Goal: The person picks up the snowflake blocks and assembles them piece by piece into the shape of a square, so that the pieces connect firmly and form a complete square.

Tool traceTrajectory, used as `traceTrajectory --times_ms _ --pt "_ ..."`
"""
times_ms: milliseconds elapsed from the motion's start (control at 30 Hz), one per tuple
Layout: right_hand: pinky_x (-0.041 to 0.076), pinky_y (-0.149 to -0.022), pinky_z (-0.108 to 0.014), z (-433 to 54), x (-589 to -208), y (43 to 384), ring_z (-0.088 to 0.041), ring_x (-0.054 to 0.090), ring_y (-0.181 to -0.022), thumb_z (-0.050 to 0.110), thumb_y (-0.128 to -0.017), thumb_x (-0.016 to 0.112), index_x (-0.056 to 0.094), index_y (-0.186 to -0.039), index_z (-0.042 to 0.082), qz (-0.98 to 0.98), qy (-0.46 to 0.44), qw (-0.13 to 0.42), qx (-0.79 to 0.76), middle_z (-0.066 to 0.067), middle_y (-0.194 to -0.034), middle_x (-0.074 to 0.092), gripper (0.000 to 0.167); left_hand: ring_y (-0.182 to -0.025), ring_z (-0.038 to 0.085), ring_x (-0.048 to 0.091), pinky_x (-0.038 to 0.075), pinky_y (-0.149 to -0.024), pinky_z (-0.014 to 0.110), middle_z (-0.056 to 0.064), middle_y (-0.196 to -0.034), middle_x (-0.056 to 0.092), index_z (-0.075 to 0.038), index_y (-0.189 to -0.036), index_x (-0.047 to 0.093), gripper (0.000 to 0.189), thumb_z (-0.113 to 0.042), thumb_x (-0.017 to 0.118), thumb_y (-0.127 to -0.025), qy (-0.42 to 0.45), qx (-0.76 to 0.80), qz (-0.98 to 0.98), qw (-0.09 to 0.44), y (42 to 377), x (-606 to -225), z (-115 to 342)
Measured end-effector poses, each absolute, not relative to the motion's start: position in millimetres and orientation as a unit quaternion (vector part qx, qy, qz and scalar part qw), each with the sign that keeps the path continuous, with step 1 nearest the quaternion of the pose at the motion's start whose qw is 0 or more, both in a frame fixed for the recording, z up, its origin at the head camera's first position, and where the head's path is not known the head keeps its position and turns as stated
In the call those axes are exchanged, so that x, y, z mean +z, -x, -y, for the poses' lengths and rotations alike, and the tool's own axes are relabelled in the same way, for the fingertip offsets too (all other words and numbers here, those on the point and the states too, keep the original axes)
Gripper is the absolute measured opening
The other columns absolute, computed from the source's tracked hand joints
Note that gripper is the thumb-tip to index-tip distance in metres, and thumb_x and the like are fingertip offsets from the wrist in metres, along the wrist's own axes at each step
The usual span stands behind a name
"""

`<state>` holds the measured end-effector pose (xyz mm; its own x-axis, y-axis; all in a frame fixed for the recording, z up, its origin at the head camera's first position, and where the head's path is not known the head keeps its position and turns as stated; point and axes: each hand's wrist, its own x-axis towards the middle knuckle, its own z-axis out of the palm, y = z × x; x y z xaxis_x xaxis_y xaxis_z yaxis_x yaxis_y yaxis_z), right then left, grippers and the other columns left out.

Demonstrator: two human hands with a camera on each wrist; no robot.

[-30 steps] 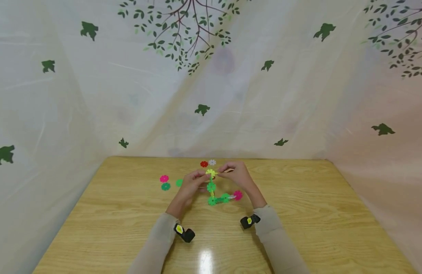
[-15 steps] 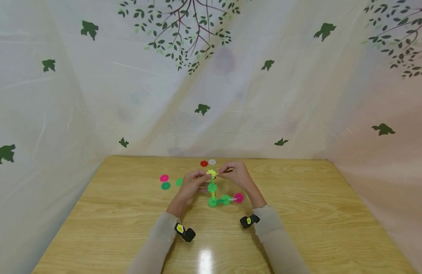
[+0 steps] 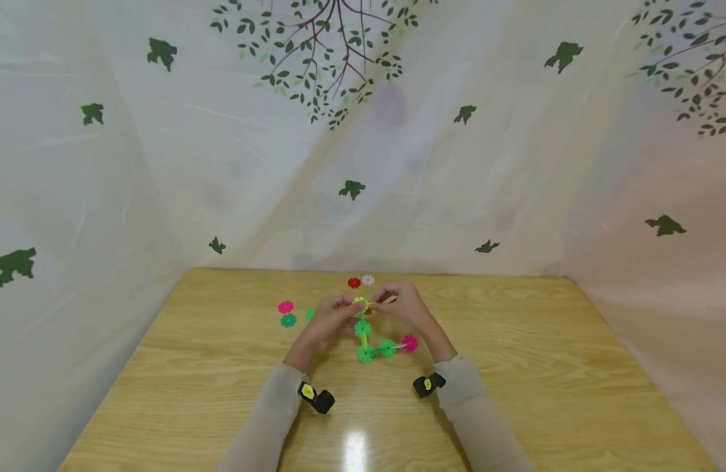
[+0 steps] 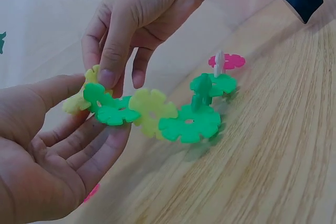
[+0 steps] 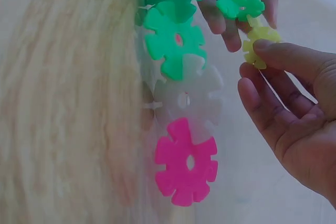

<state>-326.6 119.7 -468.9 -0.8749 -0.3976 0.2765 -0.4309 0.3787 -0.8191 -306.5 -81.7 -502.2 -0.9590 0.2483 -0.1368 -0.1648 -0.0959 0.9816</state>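
Note:
Between the hands is a chain of slotted flower-shaped plastic discs. In the head view, my left hand (image 3: 327,322) holds its far end at a yellow disc (image 3: 360,302). My right hand (image 3: 405,305) pinches a second yellow disc (image 5: 260,45), which meets the first. Nearer the body, the chain runs through a green disc (image 3: 363,328) and bends right at another green disc (image 3: 365,353). Beyond the bend come a green disc (image 3: 388,348), a whitish clear disc (image 5: 184,98) and a pink disc (image 3: 409,343). Left fingers partly hide the chain's far end.
Loose on the wooden table (image 3: 516,367) lie a pink disc (image 3: 286,307), a dark green disc (image 3: 288,320) and a green disc (image 3: 310,314) partly behind the left hand. At the back are a red disc (image 3: 354,282) and a white disc (image 3: 367,280). A printed curtain (image 3: 280,196) hangs behind.
Both hands keep their grip on the yellow discs. The chain has shifted slightly toward the body. The head view has moved a little.

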Motion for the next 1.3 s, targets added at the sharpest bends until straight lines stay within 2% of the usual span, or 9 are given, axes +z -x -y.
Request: traceTrajectory --times_ms 100,233,367,500,733,867,967,1100,1300 --pt "0.060 -0.075 -0.029 -117 -468 325 -0.014 0.069 -0.081 0.002 -0.088 0.078 0.075 -0.086 0.000 0.834 -0.247 0.005 0.492 -0.015 -0.090 0.075 0.004 -0.088 0.017 0.073 0.061 -0.072 0.029 0.021 -0.113 0.075 -0.002 -0.098 0.065 0.019 -0.021 0.070 -0.098 -0.034 0.733 -0.663 0.147 307 -503 82" --pt "0.061 -0.078 -0.032 -118 -463 328 -0.019 0.070 -0.086 0.005 -0.089 0.077 0.075 -0.092 0.000 0.843 -0.258 -0.013 0.471 -0.015 -0.093 0.075 0.006 -0.092 0.017 0.073 0.060 -0.072 0.025 0.016 -0.106 0.078 0.001 -0.101 0.068 0.026 -0.025 0.071 -0.097 -0.022 0.726 -0.672 0.145 307 -501 83" --pt "0.061 -0.083 -0.036 -128 -453 340 -0.028 0.071 -0.094 0.002 -0.088 0.077 0.073 -0.104 -0.003 0.845 -0.287 -0.051 0.448 -0.019 -0.101 0.074 0.018 -0.087 0.014 0.071 0.058 -0.071 0.025 0.008 -0.098 0.079 0.000 -0.103 0.069 0.025 -0.025 0.071 -0.097 -0.014 0.725 -0.673 0.145 306 -498 82" --pt "0.060 -0.085 -0.042 -135 -442 359 -0.034 0.071 -0.094 -0.003 -0.087 0.075 0.069 -0.108 -0.009 0.845 -0.308 -0.061 0.434 -0.025 -0.100 0.072 0.022 -0.082 0.011 0.069 0.057 -0.069 0.024 0.003 -0.092 0.078 -0.002 -0.100 0.068 0.021 -0.023 0.070 -0.097 -0.015 0.729 -0.669 0.145 306 -497 82" --pt "0.059 -0.077 -0.031 -129 -450 394 -0.028 0.071 -0.091 -0.004 -0.092 0.068 0.068 -0.118 -0.010 0.879 -0.292 -0.067 0.370 -0.023 -0.099 0.074 0.027 -0.080 0.009 0.067 0.056 -0.067 0.023 0.002 -0.092 0.077 -0.004 -0.099 0.067 0.020 -0.024 0.069 -0.098 -0.012 0.726 -0.670 0.153 307 -500 82" --pt "0.057 -0.076 -0.031 -122 -463 408 -0.026 0.068 -0.090 -0.003 -0.092 0.066 0.067 -0.124 -0.009 0.901 -0.271 -0.087 0.328 -0.025 -0.107 0.072 0.032 -0.081 0.009 0.064 0.054 -0.069 0.022 0.003 -0.095 0.076 -0.001 -0.104 0.067 0.024 -0.025 0.068 -0.098 -0.025 0.723 -0.675 0.147 308 -500 80" --pt "0.059 -0.086 -0.038 -117 -472 412 -0.032 0.067 -0.101 -0.003 -0.093 0.066 0.065 -0.127 -0.010 0.911 -0.273 -0.089 0.295 -0.027 -0.119 0.069 0.035 -0.082 0.009 0.062 0.052 -0.070 0.022 0.002 -0.095 0.076 0.000 -0.106 0.067 0.024 -0.023 0.068 -0.099 -0.030 0.724 -0.673 0.146 307 -500 80" --pt "0.054 -0.101 -0.047 -113 -477 414 -0.038 0.064 -0.116 -0.002 -0.092 0.067 0.068 -0.122 -0.010 0.919 -0.286 -0.075 0.260 -0.025 -0.125 0.068 0.031 -0.085 0.010 0.061 0.049 -0.073 0.021 0.002 -0.095 0.076 0.000 -0.108 0.068 0.022 -0.020 0.067 -0.099 -0.034 0.729 -0.669 0.138 306 -502 78" --pt "0.057 -0.092 -0.043 -111 -472 411 -0.032 0.066 -0.102 0.001 -0.090 0.072 0.073 -0.103 -0.006 0.926 -0.262 -0.096 0.253 -0.020 -0.106 0.072 0.014 -0.087 0.011 0.062 0.049 -0.072 0.021 0.001 -0.095 0.075 0.000 -0.110 0.067 0.023 -0.020 0.065 -0.100 -0.035 0.737 -0.662 0.130 306 -502 82"
